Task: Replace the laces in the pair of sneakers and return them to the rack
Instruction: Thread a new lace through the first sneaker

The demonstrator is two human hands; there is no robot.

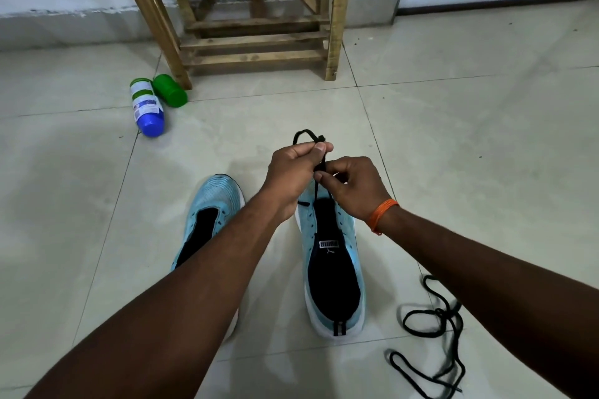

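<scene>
Above the toe of the blue Puma sneaker (329, 244), my left hand (296, 172) and right hand (353, 188) both pinch the black lace (304, 131), seemingly threaded through its lowest eyelets. It is limp and light; I would grip near the tip.

- Both bare forearms stretch forward and down, converging until the wrists sit close.
- Left grip (291, 172): fingers curled, thumb and forefinger pinching the lace (320, 139) up high.
- Right grip (355, 186): just beside the left, fingers curled, pinching the same lace lower down.
</scene>
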